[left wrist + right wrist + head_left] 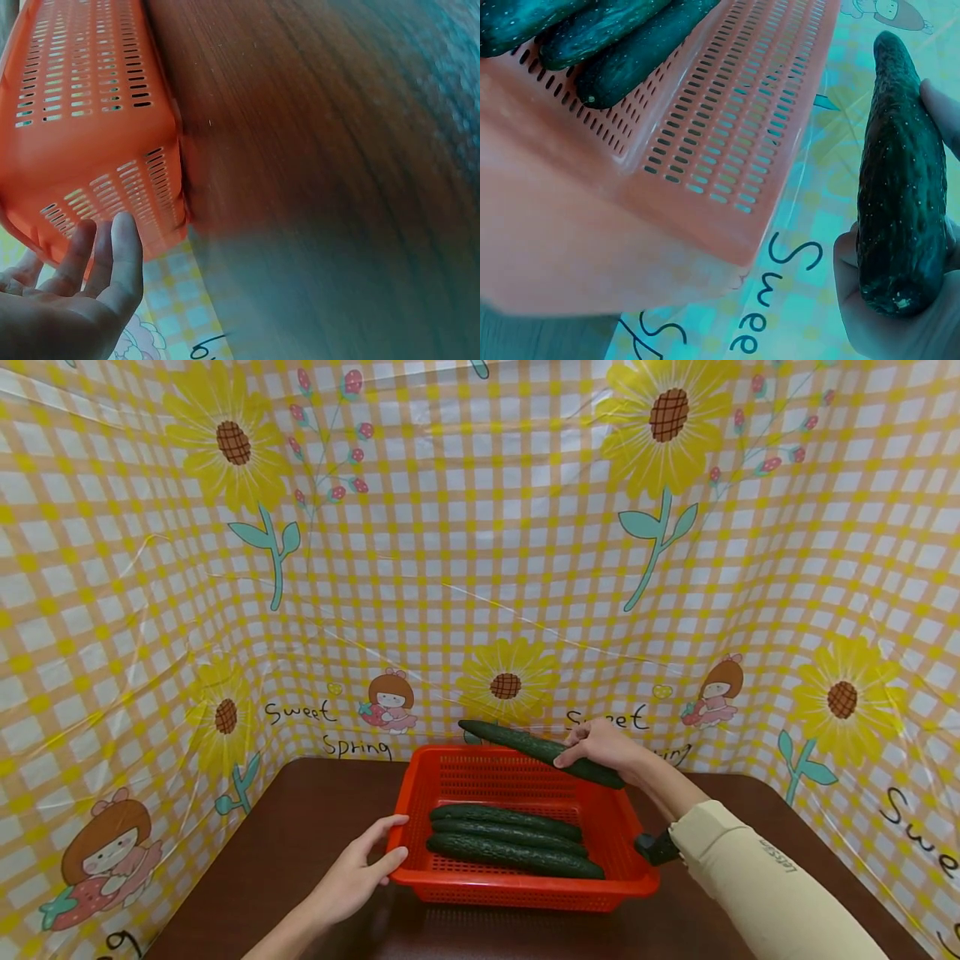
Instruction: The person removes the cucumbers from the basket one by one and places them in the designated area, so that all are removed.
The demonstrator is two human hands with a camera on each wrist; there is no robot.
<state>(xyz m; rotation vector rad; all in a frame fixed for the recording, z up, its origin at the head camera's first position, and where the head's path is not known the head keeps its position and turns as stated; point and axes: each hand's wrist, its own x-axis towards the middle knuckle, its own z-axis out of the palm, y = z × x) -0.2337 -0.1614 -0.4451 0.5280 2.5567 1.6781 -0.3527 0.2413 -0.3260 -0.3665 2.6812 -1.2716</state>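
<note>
My right hand (603, 747) holds a dark green cucumber (517, 739) above the far right part of a red plastic basket (525, 883). Thumb and fingers grip it near its thicker end; in the right wrist view this cucumber (902, 172) shows its bumpy skin. Three more cucumbers (517, 856) lie side by side inside the basket. At the basket's left rim, my left hand (352, 872) rests with thumb and index finger spread on the edge. In the left wrist view, its other fingers (127, 247) extend loosely beside the perforated outer wall.
The basket stands on a dark brown wooden table (270, 852). A checked cloth (465, 568) with sunflowers and cartoon girls hangs behind and at both sides. A black wrist device (656, 848) shows by the right sleeve, near the basket's right rim.
</note>
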